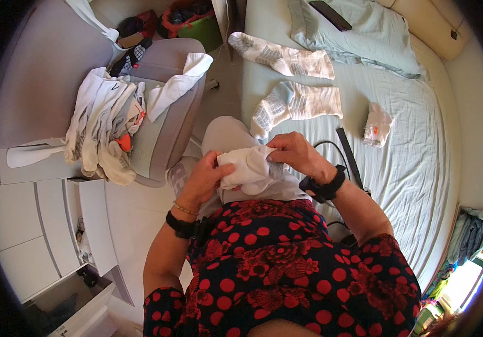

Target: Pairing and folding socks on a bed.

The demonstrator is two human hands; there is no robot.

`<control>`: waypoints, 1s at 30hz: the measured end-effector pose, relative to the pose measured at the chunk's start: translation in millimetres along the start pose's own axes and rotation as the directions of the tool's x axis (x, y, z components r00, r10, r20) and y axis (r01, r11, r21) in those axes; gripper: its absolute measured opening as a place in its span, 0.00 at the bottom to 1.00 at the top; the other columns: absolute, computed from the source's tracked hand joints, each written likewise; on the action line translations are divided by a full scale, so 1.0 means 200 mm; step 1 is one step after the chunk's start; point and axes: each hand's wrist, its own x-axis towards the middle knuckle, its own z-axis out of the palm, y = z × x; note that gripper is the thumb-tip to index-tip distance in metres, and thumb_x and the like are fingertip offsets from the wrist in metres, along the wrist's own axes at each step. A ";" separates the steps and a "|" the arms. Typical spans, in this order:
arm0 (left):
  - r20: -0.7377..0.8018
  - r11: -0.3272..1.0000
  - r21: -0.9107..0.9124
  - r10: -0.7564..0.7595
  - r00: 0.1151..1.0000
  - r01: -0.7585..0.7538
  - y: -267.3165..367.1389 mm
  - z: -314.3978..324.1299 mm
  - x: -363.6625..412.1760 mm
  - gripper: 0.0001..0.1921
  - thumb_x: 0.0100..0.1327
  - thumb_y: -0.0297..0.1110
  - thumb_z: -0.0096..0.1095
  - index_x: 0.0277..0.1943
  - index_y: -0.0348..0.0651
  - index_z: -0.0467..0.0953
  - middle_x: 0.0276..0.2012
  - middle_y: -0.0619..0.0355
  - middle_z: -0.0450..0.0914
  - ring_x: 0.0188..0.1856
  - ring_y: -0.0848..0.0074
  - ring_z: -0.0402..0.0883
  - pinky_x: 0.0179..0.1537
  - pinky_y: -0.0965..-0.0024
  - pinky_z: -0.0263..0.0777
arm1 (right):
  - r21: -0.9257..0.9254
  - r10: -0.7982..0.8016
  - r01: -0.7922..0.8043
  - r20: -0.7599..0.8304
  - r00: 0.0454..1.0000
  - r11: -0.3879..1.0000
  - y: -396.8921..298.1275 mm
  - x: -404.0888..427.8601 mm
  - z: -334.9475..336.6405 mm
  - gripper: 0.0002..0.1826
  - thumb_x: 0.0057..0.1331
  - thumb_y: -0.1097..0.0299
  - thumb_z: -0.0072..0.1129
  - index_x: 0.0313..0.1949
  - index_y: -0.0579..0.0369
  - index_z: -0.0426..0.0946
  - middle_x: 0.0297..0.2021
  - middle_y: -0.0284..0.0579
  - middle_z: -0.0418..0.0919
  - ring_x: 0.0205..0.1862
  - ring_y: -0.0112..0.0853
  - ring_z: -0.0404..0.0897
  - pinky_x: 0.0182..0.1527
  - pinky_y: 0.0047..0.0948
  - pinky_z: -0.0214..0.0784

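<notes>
Over my lap, my left hand (207, 177) and my right hand (294, 153) hold a bunched, partly folded white sock (245, 166) between them. The left thumb presses its near end, while the right fingers pinch the other end beside a grey part. Two white-and-grey socks lie flat on the bed, one (283, 57) beyond the other (296, 101). To their right rests a folded white sock bundle (378, 126) with an orange mark. On the chair at the left are a pile of white and grey socks (106, 118), a single white sock (180, 84) and a black patterned sock (130, 59).
A phone (330, 15) lies on the pillow (359, 38) at the bed's far end. A black strap (353, 158) and a cable are on the bed (414, 168) near my right arm. Open drawers (98, 223) stand at lower left; a green bin (203, 33) is behind the chair (52, 76).
</notes>
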 end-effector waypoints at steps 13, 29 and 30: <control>0.284 0.330 0.891 0.130 0.950 -0.311 0.08 0.06 0.02 0.35 0.51 0.47 0.71 0.59 0.37 0.69 0.46 0.46 0.74 0.50 0.61 0.74 0.52 0.65 0.67 | -0.423 -0.220 0.090 -0.270 0.937 0.902 -0.02 -0.02 0.11 0.10 0.55 0.71 0.61 0.36 0.61 0.75 0.30 0.53 0.79 0.31 0.45 0.79 0.35 0.37 0.71; 0.071 0.530 0.826 0.243 0.967 -0.194 0.03 0.17 -0.06 0.24 0.50 0.43 0.68 0.42 0.32 0.70 0.35 0.45 0.79 0.38 0.59 0.79 0.41 0.63 0.72 | -0.689 -0.530 0.267 -0.199 0.824 0.673 -0.07 -0.21 0.20 0.15 0.57 0.67 0.63 0.42 0.60 0.74 0.40 0.49 0.77 0.40 0.46 0.76 0.44 0.39 0.73; 0.072 0.529 0.826 0.244 0.967 -0.195 0.03 0.18 -0.06 0.24 0.50 0.43 0.68 0.42 0.32 0.70 0.35 0.45 0.79 0.38 0.59 0.79 0.41 0.63 0.72 | -0.690 -0.532 0.267 -0.199 0.823 0.673 -0.07 -0.21 0.20 0.15 0.57 0.67 0.63 0.42 0.60 0.74 0.40 0.49 0.77 0.40 0.46 0.76 0.44 0.39 0.73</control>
